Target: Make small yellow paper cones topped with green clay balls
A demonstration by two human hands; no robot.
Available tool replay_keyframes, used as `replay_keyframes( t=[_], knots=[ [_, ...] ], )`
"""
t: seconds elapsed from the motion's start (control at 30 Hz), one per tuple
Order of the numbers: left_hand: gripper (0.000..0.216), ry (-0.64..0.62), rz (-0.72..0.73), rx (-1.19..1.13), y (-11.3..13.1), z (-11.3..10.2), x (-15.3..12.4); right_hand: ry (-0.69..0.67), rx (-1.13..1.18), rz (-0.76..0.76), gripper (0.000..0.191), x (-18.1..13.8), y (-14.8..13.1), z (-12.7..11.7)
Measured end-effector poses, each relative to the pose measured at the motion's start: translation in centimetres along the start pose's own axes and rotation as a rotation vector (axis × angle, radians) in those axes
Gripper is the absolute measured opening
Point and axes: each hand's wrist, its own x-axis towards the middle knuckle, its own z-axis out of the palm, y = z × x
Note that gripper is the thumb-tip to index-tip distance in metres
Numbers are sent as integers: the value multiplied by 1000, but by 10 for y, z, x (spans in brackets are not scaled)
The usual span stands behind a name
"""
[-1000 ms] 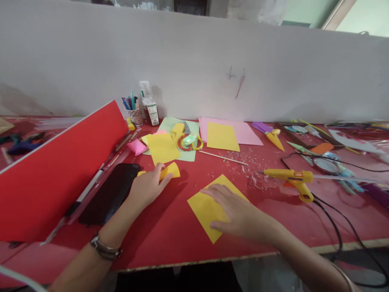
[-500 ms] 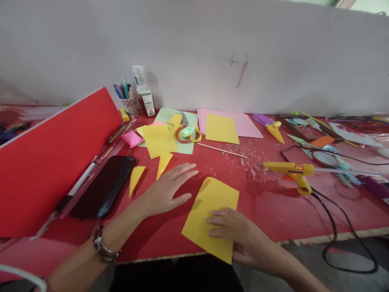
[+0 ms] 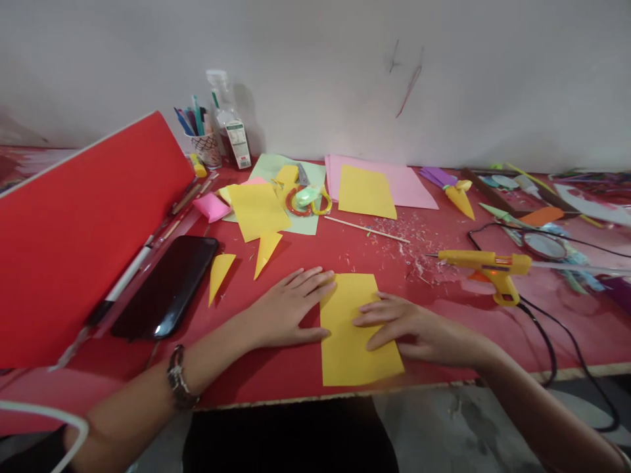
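Observation:
A sheet of yellow paper (image 3: 345, 348) lies flat near the front edge of the red table, its short side towards me. My left hand (image 3: 290, 309) rests palm down beside it, fingers stretched out, with fingertips and thumb touching the sheet's left edge. From the right, my right hand (image 3: 409, 325) lies over the sheet with its fingers spread on the paper. Two small pieces of yellow paper, a curved one (image 3: 220, 276) and a pointed one (image 3: 267, 253), lie beyond my left hand.
A glue gun (image 3: 486, 266) with a trailing black cord lies at the right. Left are a black phone (image 3: 167, 289) and a leaning red board (image 3: 93, 243). Scissors (image 3: 300, 197), coloured sheets, a thin stick (image 3: 367, 230), a pen cup (image 3: 206, 150) and a bottle (image 3: 231, 131) stand or lie towards the wall.
The yellow sheet has turned from slanted to nearly straight and moved farther onto the table. My left hand has come right to touch its edge; my right hand has stayed on the sheet.

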Motion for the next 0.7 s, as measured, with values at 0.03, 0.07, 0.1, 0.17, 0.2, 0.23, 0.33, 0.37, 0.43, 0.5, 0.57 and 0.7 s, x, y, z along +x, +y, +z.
replay_keyframes(
  t=[0.03,0.07,0.1,0.17,0.2,0.23,0.33,0.37,0.43,0.5,0.57,0.7],
  knots=[
    [70,6,-6,5,0,1,0,-37,15,-7,20,0,1,-2],
    [69,15,-7,5,0,1,0,-43,23,-16,17,-1,2,-4],
    [68,31,-6,0,-1,0,-1,-3,19,-21,16,-1,2,-5],
    [63,85,6,-19,-3,-2,-2,195,-21,-29,19,-1,1,-7],
    [59,126,13,-29,-4,-4,-2,319,-42,-42,21,-1,-1,-8],
    [56,176,16,-40,-5,-7,-3,436,-58,-62,23,0,-4,-9],
    [50,342,13,-68,-8,-13,-6,651,-112,-142,25,1,-15,-13],
    [49,384,17,-73,-8,-15,-7,682,-160,-152,25,2,-18,-13],
    [48,424,40,-75,-9,-15,-9,700,-289,-159,23,2,-23,-11],
    [47,408,58,-60,-10,-14,-9,678,-392,-149,21,3,-24,-4],
    [49,353,40,-28,-11,-11,-8,638,-433,-132,22,3,-21,5],
    [59,230,-61,21,-13,-4,-4,491,-479,-91,27,5,-16,15]
  ],
)
